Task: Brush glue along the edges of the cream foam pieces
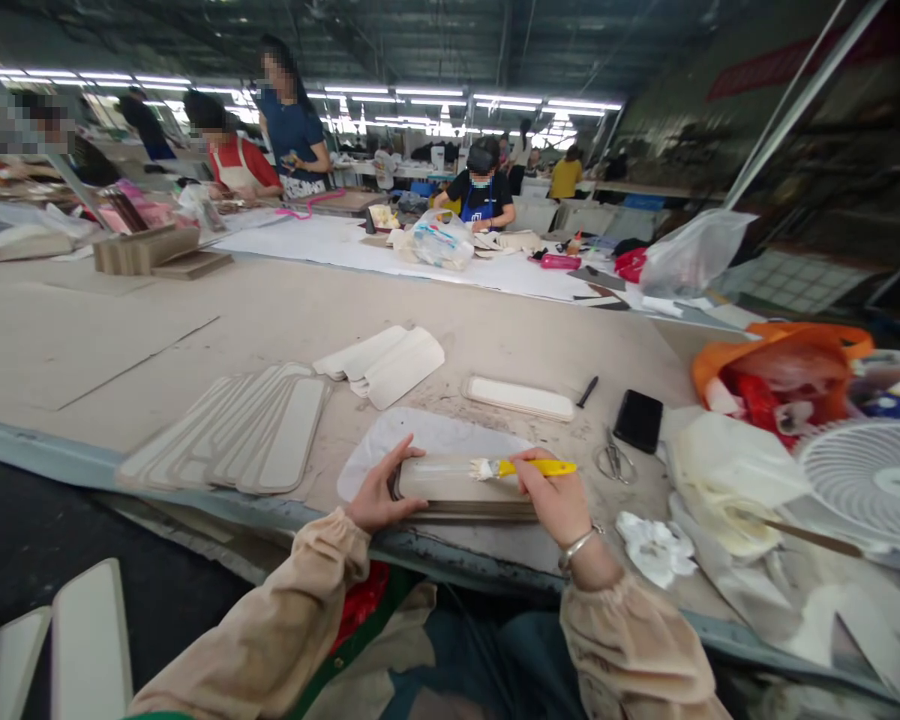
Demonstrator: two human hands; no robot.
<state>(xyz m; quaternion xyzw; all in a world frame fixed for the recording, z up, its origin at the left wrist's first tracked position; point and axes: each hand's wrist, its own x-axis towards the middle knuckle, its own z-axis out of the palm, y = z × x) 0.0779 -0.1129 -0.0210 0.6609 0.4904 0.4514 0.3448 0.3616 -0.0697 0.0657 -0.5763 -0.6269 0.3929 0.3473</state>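
Observation:
A stack of long grey-beige boards (439, 482) with rounded corners lies at the table's front edge, on a white sheet (450, 428). My left hand (388, 486) grips the stack's left end, thumb along the front and fingers at the back. In my right hand (556, 497) is a paintbrush (525, 467) with a yellow handle. Its whitish bristles touch the top board, which looks wet and shiny on its left part. To the left, several boards with pale panels (292, 435) are fanned out. Behind them lie overlapping cream pieces (405, 365).
Right of the stack are scissors (615, 460), a black phone (638, 421), a small black tool (587, 391), an orange bag (780, 370) and a white fan (877, 480). A single panelled board (519, 398) lies behind the stack. Co-workers sit and stand beyond the table.

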